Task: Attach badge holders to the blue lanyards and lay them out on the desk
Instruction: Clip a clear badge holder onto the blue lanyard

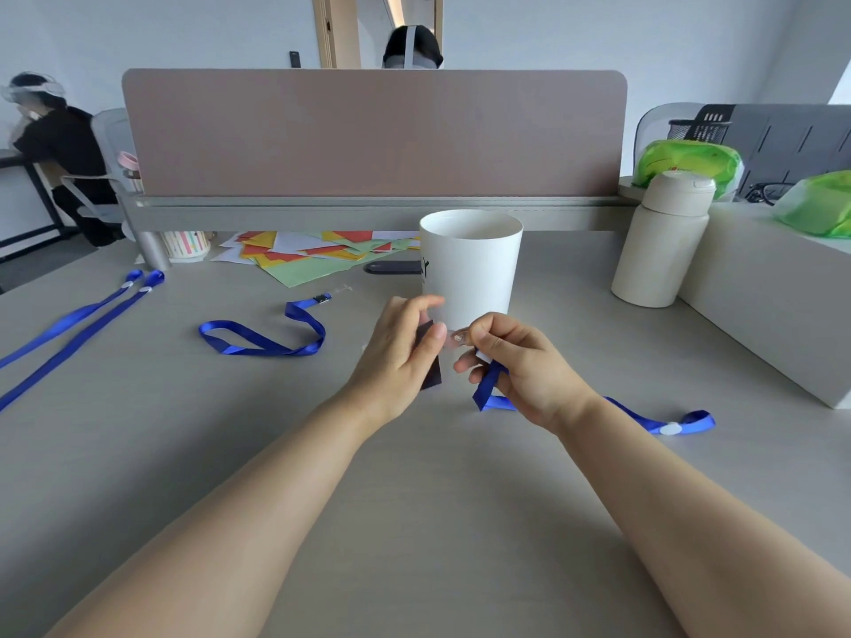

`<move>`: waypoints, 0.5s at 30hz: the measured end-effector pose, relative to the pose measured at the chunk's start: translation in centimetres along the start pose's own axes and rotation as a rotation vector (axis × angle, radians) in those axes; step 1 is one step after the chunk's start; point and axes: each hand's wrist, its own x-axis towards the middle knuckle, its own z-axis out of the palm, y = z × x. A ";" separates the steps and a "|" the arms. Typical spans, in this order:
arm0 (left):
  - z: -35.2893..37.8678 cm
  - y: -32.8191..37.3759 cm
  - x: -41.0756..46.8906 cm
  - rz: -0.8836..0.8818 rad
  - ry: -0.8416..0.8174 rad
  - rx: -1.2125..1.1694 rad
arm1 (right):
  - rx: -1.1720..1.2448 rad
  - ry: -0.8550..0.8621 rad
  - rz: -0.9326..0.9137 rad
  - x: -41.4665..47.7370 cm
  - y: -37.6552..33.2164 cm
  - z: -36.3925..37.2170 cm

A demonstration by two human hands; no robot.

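Note:
My left hand [405,349] pinches a dark badge holder [430,375] upright above the desk. My right hand [515,361] pinches the clear clip end [458,337] of a blue lanyard [654,419]; the strap trails from that hand to the right across the desk. The clip meets the top of the badge holder between my thumbs. A second blue lanyard [262,336] lies loosely coiled left of centre, its clip end [322,298] bare. Two more lanyard straps [78,322] lie stretched out at the far left.
A white cup [469,264] stands just behind my hands. A cream bottle [658,241] stands to the right beside a raised ledge [773,297]. Coloured paper sheets [322,253] and a dark flat object [391,268] lie near the partition [373,131]. People sit beyond.

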 end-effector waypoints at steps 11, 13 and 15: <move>-1.8 -0.3 0.4 0.082 0.125 0.239 | -0.428 0.160 -0.045 -0.4 -1.6 -1.1; -1.9 -0.1 0.3 0.035 0.112 0.180 | -0.384 0.170 -0.048 -0.3 -1.7 -1.0; -1.7 0.3 0.3 -0.011 0.068 0.242 | -0.175 0.160 -0.068 -0.1 -1.9 -0.6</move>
